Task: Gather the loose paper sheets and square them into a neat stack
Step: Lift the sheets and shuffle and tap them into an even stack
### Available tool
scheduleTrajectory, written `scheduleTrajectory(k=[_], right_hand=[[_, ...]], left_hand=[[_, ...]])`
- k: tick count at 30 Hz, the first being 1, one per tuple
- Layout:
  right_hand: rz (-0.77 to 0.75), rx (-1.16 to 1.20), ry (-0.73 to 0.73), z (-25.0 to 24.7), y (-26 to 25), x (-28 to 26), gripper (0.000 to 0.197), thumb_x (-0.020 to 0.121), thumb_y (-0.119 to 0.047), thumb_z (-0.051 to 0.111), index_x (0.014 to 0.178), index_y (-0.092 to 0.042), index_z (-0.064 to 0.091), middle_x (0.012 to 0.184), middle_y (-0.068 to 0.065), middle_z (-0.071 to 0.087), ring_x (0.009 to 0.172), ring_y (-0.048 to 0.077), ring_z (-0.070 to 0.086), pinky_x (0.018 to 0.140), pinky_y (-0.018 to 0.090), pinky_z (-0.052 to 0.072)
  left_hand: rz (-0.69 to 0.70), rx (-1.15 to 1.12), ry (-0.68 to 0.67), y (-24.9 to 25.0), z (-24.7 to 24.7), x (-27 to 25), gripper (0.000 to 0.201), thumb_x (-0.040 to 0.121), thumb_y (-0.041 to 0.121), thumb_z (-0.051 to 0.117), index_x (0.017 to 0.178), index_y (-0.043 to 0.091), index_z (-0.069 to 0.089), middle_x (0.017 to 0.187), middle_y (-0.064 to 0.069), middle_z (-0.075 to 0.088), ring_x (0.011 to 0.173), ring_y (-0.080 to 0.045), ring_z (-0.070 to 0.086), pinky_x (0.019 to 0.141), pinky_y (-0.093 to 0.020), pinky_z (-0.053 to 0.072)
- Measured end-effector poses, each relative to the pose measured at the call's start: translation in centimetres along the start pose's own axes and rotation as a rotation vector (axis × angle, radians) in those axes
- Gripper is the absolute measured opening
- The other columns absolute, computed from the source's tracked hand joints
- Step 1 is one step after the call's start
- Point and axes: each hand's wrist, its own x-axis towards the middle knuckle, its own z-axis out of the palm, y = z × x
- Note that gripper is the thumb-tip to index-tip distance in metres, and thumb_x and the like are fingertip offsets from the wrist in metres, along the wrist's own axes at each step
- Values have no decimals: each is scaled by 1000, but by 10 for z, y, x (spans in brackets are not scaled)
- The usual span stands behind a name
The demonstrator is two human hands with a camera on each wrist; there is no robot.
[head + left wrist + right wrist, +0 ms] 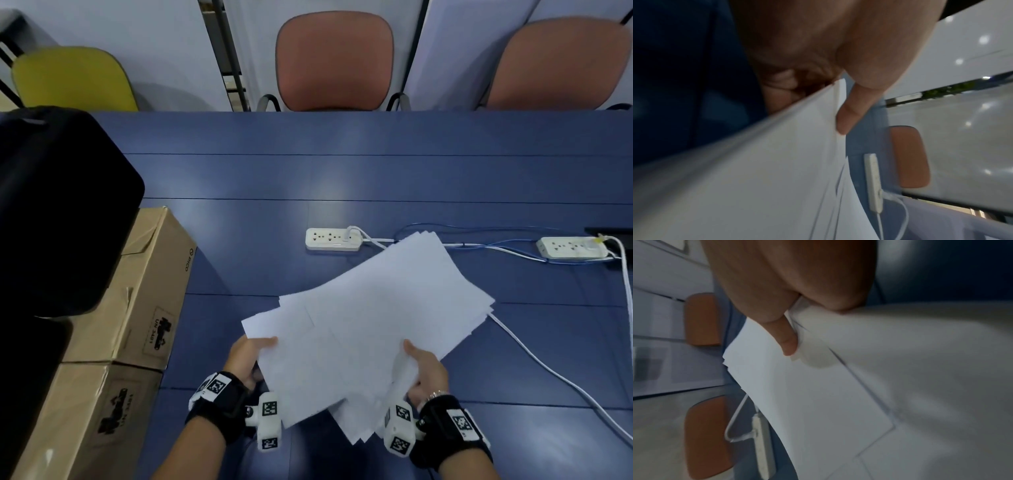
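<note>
Fingers (849, 113) of the left hand (248, 356) pinching the left edge of the paper sheets (370, 318), thumb on top. Sheets fanned and uneven, held just above the blue counter (239, 178), corners splayed toward the near edge. Right hand (428, 373) gripping the right side likewise, thumb (787, 340) pressed on the top sheet. Beyond the sheets, a white power strip (334, 240); farther right, a second strip (572, 247).

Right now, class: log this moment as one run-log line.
stage: gathering | left hand: holds paper sheets | right hand: holds same sheets | sheets: fanned, edges unaligned | table: blue
</note>
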Motion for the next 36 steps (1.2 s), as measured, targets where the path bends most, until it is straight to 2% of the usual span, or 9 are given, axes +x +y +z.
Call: scheduleTrajectory(k=[2,6,8,12,17,26,30,33,36], right_hand=[[22,20,22,-6,11,1,48,76,-22,82,110,7,65,109,23,69,91,38,67,76,48,58],[-15,6,62,-12,17,0,53,80,-20,81,118,8,59,111,22,67,80,31,65,54,34,56],[-32,-6,76,-12,17,0,55,79,-20,81,119,9,58,111,22,66,83,33,65,63,39,56],[-19,-52,132,-10,22,3,77,68,-29,87,128,5,53,120,22,62,99,41,62,82,56,54],[-8,-34,134,-9,25,3,74,70,-29,86,127,6,54,120,23,63,96,40,64,77,51,56],[-59,-107,191,-17,20,8,81,76,-26,83,138,5,43,137,21,54,119,42,55,97,60,47],[-58,-132,201,-15,20,10,84,76,-28,83,140,6,41,139,20,52,121,42,54,95,55,49],[-74,-141,174,-9,26,9,83,75,-29,83,137,10,43,137,23,54,117,41,56,93,52,51],[-77,-190,96,-2,40,3,66,83,-19,78,130,15,47,127,20,58,102,33,57,77,41,50]], left_hand=[[6,65,-18,-12,-3,-1,31,80,-7,63,109,2,69,107,-22,75,82,-36,70,73,-44,55],[193,267,53,-9,-4,-12,28,87,-13,59,98,9,72,105,-17,76,98,-37,71,85,-44,55],[274,296,91,2,-9,-14,31,87,-13,60,92,14,73,100,-11,76,97,-35,71,88,-45,56],[395,413,78,30,-25,-16,29,87,-11,61,95,14,75,101,-8,77,97,-31,71,91,-45,56],[466,448,209,56,-49,-17,34,87,-9,61,84,22,76,95,-8,77,94,-32,72,93,-50,55],[599,543,561,120,-112,-36,22,84,8,64,105,6,70,95,-20,72,88,-34,68,87,-54,54],[653,363,696,149,-142,-52,40,75,30,64,113,15,66,95,-10,75,88,-33,73,82,-58,59],[709,126,618,157,-117,-63,22,82,12,66,103,5,69,91,-11,72,84,-30,71,80,-46,57],[637,-11,405,137,-61,-66,17,87,-4,62,84,11,71,82,-7,67,72,-21,62,75,-36,51]])
